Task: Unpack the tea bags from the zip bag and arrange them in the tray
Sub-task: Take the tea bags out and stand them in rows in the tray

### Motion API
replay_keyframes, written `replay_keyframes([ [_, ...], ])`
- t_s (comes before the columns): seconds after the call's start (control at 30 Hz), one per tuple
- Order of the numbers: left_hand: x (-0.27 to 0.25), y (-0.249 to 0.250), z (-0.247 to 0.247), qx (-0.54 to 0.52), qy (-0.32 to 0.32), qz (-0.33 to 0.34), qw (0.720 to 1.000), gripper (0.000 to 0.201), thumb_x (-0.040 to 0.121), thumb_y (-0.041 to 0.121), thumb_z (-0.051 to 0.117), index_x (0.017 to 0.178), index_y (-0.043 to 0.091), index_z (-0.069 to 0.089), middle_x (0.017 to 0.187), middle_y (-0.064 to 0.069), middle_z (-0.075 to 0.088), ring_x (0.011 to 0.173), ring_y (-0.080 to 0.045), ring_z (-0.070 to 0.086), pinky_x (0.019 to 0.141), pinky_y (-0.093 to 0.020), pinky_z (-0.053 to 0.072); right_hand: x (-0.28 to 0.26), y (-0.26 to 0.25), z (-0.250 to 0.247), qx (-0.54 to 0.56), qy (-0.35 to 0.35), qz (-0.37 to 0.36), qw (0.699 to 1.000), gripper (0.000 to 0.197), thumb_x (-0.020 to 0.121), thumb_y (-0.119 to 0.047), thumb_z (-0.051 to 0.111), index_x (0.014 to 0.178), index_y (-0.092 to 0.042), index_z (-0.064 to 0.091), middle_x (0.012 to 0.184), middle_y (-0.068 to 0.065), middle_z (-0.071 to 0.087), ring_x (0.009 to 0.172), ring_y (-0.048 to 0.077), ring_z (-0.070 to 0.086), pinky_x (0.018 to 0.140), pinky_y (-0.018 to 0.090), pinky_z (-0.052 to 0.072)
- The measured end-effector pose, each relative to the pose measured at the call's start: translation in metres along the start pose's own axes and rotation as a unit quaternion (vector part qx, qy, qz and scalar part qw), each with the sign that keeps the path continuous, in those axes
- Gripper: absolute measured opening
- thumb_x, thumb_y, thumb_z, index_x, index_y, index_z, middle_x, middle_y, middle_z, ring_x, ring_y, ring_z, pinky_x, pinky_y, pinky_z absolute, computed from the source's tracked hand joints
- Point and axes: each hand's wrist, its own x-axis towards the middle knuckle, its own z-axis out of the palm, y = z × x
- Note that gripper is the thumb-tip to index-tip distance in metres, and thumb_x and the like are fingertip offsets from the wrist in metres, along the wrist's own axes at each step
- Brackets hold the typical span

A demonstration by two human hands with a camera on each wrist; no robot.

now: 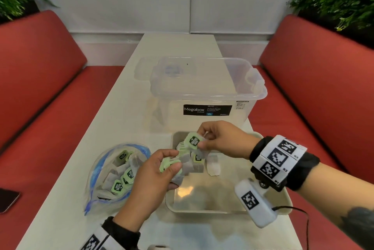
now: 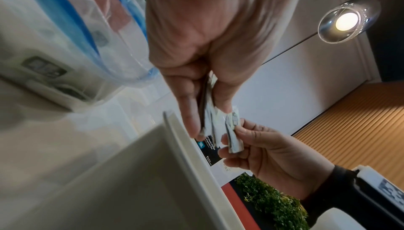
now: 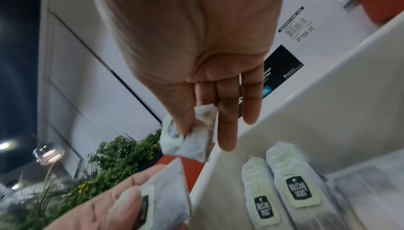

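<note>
Passing tea bags from one hand to the other above the tray

The zip bag (image 1: 113,172) is lying at the left, still holding bags; the left hand (image 1: 153,176) is gripping a small bunch, the right hand (image 1: 220,140) is pinching one tea bag (image 1: 193,140) over the tray (image 1: 228,208). Next, it probably needs laying beside the row (image 3: 282,192) already there.

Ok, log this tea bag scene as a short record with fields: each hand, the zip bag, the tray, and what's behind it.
left hand: holds a bunch of tea bags above the tray
right hand: pinches one tea bag over the tray
zip bag: open on the table, left of the tray, bags inside
tray: some bags at the far end
box: clear, behind the tray
</note>
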Motion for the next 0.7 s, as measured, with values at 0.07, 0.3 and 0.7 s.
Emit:
replay_keyframes([
  [0.07,0.000,0.001,-0.001,-0.007,0.001,0.009,1.000,0.017,0.086,0.010,0.062,0.095,0.024,0.065,0.105,0.000,0.065,0.075,-0.010,0.068,0.058,-0.023,0.055,-0.001,0.003,-0.003,0.055,0.013,0.006,0.998,0.017,0.086,-0.012,0.066,0.079,-0.022,0.054,0.088,0.011,0.072,0.081,0.022,0.068,0.082,0.037,0.050],
  [0.3,-0.005,0.009,0.006,-0.056,-0.086,0.030,0.994,0.027,0.085,0.007,0.062,0.101,0.027,0.070,0.121,0.014,0.058,0.096,0.000,0.064,0.065,-0.027,0.057,-0.004,0.005,0.000,0.096,-0.003,-0.021,0.995,0.026,0.077,-0.005,0.075,0.066,-0.020,0.056,0.062,-0.004,0.053,0.051,0.000,0.046,0.056,0.013,0.039],
  [0.7,-0.005,-0.010,-0.006,0.004,-0.079,0.033,0.996,0.037,0.087,0.005,0.061,0.101,0.038,0.069,0.113,0.014,0.063,0.095,0.000,0.063,0.067,-0.026,0.057,0.021,0.037,-0.002,-0.401,-0.226,0.105,0.882,0.038,0.096,-0.025,0.050,0.133,-0.021,0.051,0.132,0.001,0.055,0.118,0.021,0.051,0.097,0.029,0.037],
])
